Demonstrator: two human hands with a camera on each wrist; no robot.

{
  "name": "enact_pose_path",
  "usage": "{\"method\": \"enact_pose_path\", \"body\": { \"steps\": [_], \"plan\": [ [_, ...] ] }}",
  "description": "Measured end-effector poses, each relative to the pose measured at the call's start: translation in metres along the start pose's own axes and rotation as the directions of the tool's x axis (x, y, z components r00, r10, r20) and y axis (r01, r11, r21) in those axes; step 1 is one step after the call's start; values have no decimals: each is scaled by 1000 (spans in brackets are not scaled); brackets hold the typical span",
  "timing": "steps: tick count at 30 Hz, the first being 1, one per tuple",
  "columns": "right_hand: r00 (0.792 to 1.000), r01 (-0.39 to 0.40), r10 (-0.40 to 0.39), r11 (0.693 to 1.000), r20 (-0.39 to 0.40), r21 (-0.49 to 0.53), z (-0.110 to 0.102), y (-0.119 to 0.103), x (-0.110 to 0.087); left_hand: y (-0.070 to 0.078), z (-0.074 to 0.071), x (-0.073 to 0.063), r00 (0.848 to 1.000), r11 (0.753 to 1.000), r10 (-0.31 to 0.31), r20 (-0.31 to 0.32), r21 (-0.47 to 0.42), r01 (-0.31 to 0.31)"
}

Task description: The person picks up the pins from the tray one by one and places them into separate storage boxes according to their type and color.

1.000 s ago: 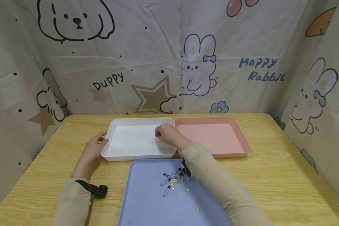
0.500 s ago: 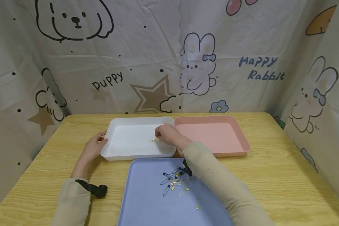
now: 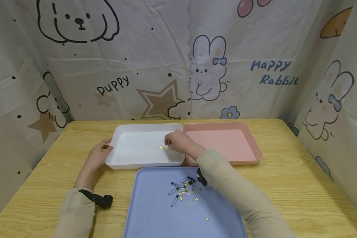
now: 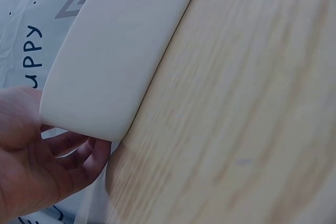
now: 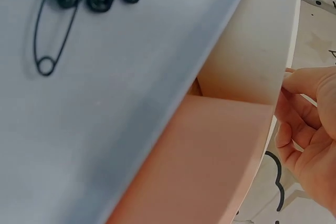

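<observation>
My left hand (image 3: pixel 98 155) grips the left end of the white tray (image 3: pixel 137 158), with curled fingers against the outer wall in the left wrist view. Its thumb tip is hidden behind the rim there. Over the right part of that tray is my right hand (image 3: pixel 178 142), fingers bent downward. A small gold safety pin (image 3: pixel 161 148) lies at its fingertips; whether they still pinch it cannot be made out. In the right wrist view the tray wall hides the pin from sight. Black safety pins (image 3: pixel 175 200) and gold safety pins (image 3: pixel 192 202) lie mixed on the blue tray (image 3: pixel 154 215).
The pink tray (image 3: pixel 223 138) stands against the right side of the white tray. The blue tray lies in front of both on the wooden table (image 3: pixel 300 185). A single gold pin (image 3: pixel 207 218) sits apart, beside the right sleeve. Printed cloth hangs behind and at both sides.
My right hand and forearm have shifted slightly to the right, while the gold safety pin stays about where it was in the white tray. The left hand keeps its place.
</observation>
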State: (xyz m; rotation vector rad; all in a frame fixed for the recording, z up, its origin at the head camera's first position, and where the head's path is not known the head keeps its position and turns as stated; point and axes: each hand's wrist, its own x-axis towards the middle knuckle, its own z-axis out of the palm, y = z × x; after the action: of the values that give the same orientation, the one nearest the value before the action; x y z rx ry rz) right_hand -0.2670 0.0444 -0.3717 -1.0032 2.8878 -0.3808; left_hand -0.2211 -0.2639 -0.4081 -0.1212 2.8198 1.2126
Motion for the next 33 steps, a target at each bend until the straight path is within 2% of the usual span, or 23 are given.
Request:
{"method": "enact_pose_path", "body": {
  "steps": [9, 23, 33],
  "plan": [
    [1000, 15, -15, 1000, -15, 9, -6, 4, -9, 1, -1, -1, 1000, 1000, 3, -7, -5, -3],
    [996, 85, -83, 995, -41, 55, -15, 11, -36, -2, 2, 1, 1000, 1000, 5, -9, -4, -6],
    [986, 156, -156, 988, -58, -1, -19, 6, -65, 2, 1, -1, 1000, 1000, 6, 0, -14, -6]
  ]
}}
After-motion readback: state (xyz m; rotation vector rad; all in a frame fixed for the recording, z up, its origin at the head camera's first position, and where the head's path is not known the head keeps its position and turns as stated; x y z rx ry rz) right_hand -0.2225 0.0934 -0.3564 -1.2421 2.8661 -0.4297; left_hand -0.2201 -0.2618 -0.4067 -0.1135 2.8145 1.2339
